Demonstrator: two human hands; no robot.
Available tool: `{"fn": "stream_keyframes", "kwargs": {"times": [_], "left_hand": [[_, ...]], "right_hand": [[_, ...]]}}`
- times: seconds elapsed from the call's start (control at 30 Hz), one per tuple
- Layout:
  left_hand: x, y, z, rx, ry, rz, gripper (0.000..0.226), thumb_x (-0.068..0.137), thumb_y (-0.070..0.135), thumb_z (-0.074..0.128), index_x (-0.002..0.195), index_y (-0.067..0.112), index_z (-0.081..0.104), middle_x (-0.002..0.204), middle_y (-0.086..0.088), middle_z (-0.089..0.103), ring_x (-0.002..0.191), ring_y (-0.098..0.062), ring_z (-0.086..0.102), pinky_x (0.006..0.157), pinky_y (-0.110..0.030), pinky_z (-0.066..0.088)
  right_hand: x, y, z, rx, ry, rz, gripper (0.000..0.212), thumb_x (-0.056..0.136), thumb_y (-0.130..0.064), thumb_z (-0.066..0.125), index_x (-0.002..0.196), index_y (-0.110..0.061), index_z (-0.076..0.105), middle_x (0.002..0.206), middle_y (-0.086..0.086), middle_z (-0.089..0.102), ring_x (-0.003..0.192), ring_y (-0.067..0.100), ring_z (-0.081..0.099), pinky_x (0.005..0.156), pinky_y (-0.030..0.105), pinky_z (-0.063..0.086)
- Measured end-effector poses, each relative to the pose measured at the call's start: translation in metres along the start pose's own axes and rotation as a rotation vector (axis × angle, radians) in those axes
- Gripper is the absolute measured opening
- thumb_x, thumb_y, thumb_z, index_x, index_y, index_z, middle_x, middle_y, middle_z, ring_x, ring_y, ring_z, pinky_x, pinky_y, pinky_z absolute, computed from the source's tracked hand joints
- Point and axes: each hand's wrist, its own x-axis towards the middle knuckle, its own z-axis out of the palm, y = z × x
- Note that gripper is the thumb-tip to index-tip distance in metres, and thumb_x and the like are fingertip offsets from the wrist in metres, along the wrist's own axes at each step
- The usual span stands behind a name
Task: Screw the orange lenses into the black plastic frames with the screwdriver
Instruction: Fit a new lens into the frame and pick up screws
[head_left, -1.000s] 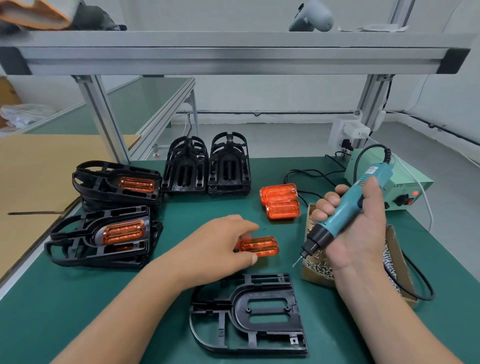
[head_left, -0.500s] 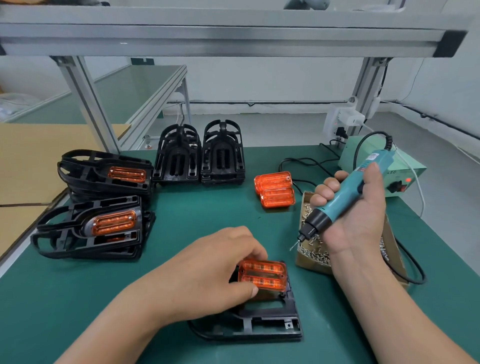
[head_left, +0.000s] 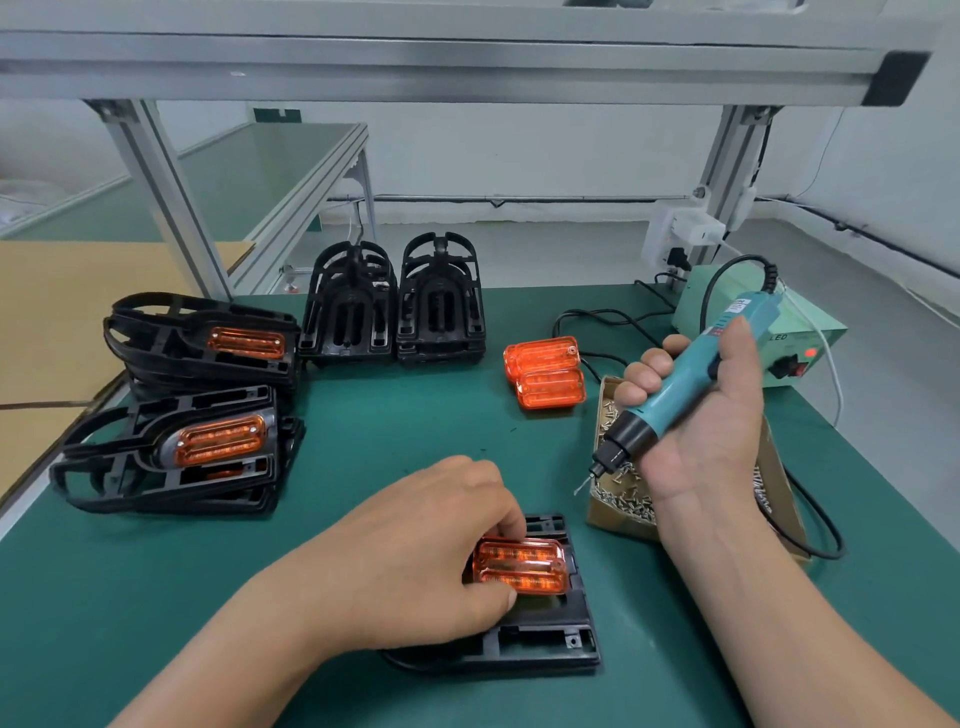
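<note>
Green surface beneath an aluminium beam on two posts. At far right, pale-green box with a red lamp lit, black cable looping across the surface beside it. White socket fixed to the right post. Brown cardboard sheet along the left edge. Behind, a second green-topped table; grey floor and white wall beyond.

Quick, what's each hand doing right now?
Left hand: pinching the orange lens on the black frame.
Right hand: gripping the screwdriver.
</note>
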Motion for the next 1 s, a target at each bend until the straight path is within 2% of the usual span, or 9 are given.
{"fn": "stream_keyframes", "kwargs": {"times": [0.27,0.43,0.57,0.77,1.0], "left_hand": [[-0.001,-0.003,0.002,-0.013,-0.04,0.022,0.033,0.087,0.06,0.063,0.114,0.041,0.061,0.106,0.021,0.046,0.11,0.0,0.041,0.095,-0.023,0.041],[-0.002,-0.006,0.002,-0.092,-0.07,0.004,0.033,0.092,0.068,0.059,0.111,0.042,0.066,0.112,0.024,0.039,0.119,0.0,0.038,0.096,-0.02,0.039],[-0.001,-0.006,0.006,-0.111,-0.068,0.015,0.022,0.099,0.059,0.056,0.111,0.044,0.067,0.125,0.029,0.037,0.131,-0.001,0.035,0.104,-0.026,0.04],[0.003,-0.006,0.01,-0.107,-0.096,0.011,0.014,0.097,0.048,0.066,0.11,0.042,0.067,0.123,0.029,0.041,0.123,0.002,0.039,0.102,-0.029,0.043],[0.004,-0.008,0.01,-0.113,-0.11,0.003,0.014,0.096,0.051,0.065,0.109,0.044,0.064,0.123,0.03,0.042,0.124,0.002,0.039,0.1,-0.027,0.044]], "right_hand": [[0.001,0.0,0.0,-0.001,0.006,-0.003,0.045,0.099,-0.058,0.062,0.09,-0.015,0.058,0.073,0.0,0.049,0.059,0.014,0.047,0.053,0.026,0.043],[0.002,0.001,-0.002,-0.005,0.001,-0.003,0.044,0.098,-0.058,0.063,0.091,-0.015,0.058,0.074,0.0,0.05,0.059,0.014,0.048,0.053,0.026,0.044],[0.002,0.001,-0.003,-0.011,-0.002,-0.004,0.044,0.098,-0.058,0.064,0.091,-0.015,0.059,0.074,0.0,0.051,0.06,0.015,0.048,0.053,0.026,0.044],[0.001,0.0,-0.002,0.0,-0.001,-0.008,0.044,0.098,-0.058,0.065,0.09,-0.014,0.06,0.073,0.0,0.052,0.059,0.014,0.049,0.052,0.026,0.045],[0.004,-0.011,-0.001,0.049,0.018,-0.034,0.045,0.099,-0.058,0.062,0.089,-0.015,0.058,0.073,0.0,0.049,0.059,0.014,0.047,0.052,0.026,0.043]]}}
